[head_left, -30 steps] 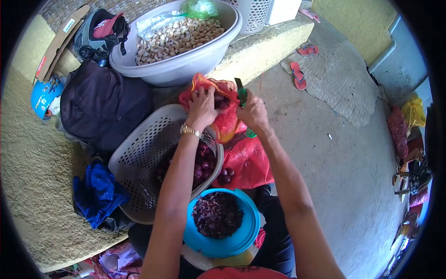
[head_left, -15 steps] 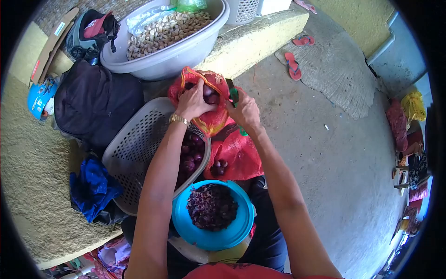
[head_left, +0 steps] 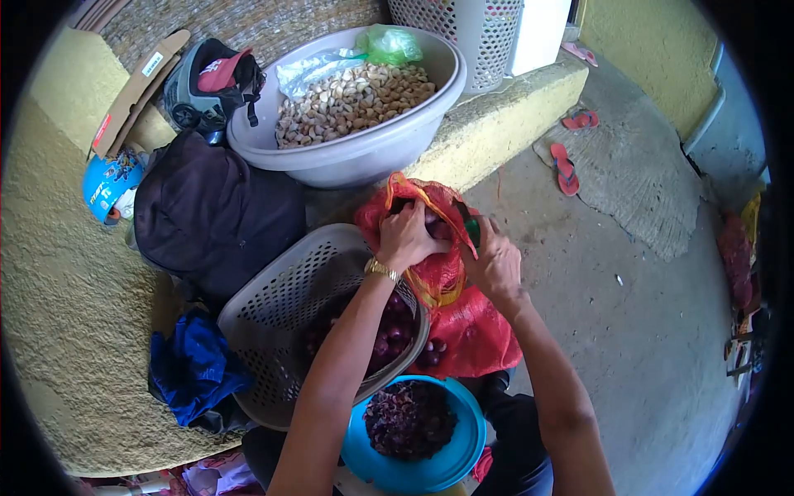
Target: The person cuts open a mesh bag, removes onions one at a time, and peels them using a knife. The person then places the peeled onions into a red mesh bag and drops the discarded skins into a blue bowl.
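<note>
A red mesh bag (head_left: 442, 277) stands with its mouth open and yellow edging, red onions (head_left: 440, 227) showing inside. My left hand (head_left: 407, 238), a gold watch on its wrist, reaches into the mouth. Its thumb and fingers close around an onion, fingertips partly hidden. My right hand (head_left: 499, 263) grips a green-handled knife (head_left: 472, 231) at the bag's right side and touches the mesh rim; the blade is mostly hidden. Below, a grey perforated basket (head_left: 277, 285) contains more red onions (head_left: 390, 335). Between my legs a blue basin (head_left: 471, 442) is filled with dark purple onion skins and pieces (head_left: 409, 420).
A large grey tub (head_left: 364, 153) of garlic cloves (head_left: 356, 103) stands behind the bag, beside a concrete step (head_left: 513, 116). At left are a black backpack (head_left: 215, 215) and blue cloth (head_left: 194, 368). Slippers (head_left: 565, 169) lie on the floor; red mesh (head_left: 475, 335) spreads beside the basket.
The view has tilted up and shifted, so everything sits lower and further right. My right hand has turned; the knife blade, upright before, is now mostly out of sight by the bag.
</note>
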Action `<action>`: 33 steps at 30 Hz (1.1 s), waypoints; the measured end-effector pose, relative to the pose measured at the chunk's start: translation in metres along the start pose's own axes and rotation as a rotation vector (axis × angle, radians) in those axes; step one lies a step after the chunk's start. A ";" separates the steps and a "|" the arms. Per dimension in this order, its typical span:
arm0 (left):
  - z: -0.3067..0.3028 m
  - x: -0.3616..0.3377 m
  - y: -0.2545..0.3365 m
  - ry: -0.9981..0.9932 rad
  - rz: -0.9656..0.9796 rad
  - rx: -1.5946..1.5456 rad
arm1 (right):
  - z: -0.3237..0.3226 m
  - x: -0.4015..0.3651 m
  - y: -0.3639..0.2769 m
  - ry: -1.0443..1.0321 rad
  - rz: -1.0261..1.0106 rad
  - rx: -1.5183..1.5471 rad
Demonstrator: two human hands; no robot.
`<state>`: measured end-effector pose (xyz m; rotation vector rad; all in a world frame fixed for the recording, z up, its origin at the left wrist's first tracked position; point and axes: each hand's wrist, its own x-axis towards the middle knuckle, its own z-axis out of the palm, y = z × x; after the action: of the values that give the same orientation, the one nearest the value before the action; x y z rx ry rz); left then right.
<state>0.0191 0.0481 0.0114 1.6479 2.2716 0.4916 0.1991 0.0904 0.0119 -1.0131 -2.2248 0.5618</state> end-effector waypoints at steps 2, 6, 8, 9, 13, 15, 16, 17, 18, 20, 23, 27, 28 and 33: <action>0.000 -0.007 0.001 0.085 0.034 -0.039 | 0.005 0.002 -0.006 -0.007 -0.038 -0.032; -0.003 -0.023 0.003 0.172 0.069 -0.095 | 0.017 0.000 -0.008 0.025 -0.081 0.026; -0.014 -0.032 0.007 0.224 0.077 -0.176 | 0.016 0.001 -0.004 0.043 -0.104 0.108; -0.019 -0.039 0.010 0.258 0.093 -0.196 | 0.014 0.001 -0.003 0.064 -0.134 0.197; -0.043 -0.074 0.031 0.440 0.173 -0.194 | -0.009 -0.009 -0.029 -0.004 -0.066 0.471; -0.054 -0.096 0.046 0.455 0.197 -0.206 | -0.018 -0.020 -0.034 -0.052 0.021 0.526; -0.058 -0.107 0.054 0.483 0.226 -0.208 | -0.029 -0.026 -0.041 -0.089 0.095 0.587; -0.061 -0.120 0.065 0.437 0.189 -0.232 | -0.045 -0.034 -0.048 -0.106 0.088 0.546; -0.057 -0.130 0.073 0.400 0.181 -0.252 | -0.059 -0.046 -0.048 -0.117 0.129 0.534; -0.042 -0.148 0.087 0.303 0.126 -0.349 | -0.080 -0.071 -0.037 -0.314 0.037 0.384; 0.018 -0.163 0.094 0.271 0.171 -0.316 | -0.081 -0.109 -0.016 -0.332 0.404 0.425; 0.091 -0.165 0.102 -0.021 -0.027 -0.360 | -0.026 -0.164 0.049 -0.315 0.683 0.279; 0.119 -0.161 0.093 -0.047 -0.025 -0.374 | -0.008 -0.175 0.066 -0.325 0.735 0.259; 0.239 -0.153 0.043 -0.086 -0.104 -0.231 | 0.066 -0.222 0.139 -0.257 0.866 0.376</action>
<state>0.2041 -0.0611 -0.1797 1.4043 2.1356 0.6199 0.3385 -0.0049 -0.1983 -1.7418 -1.6773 1.4834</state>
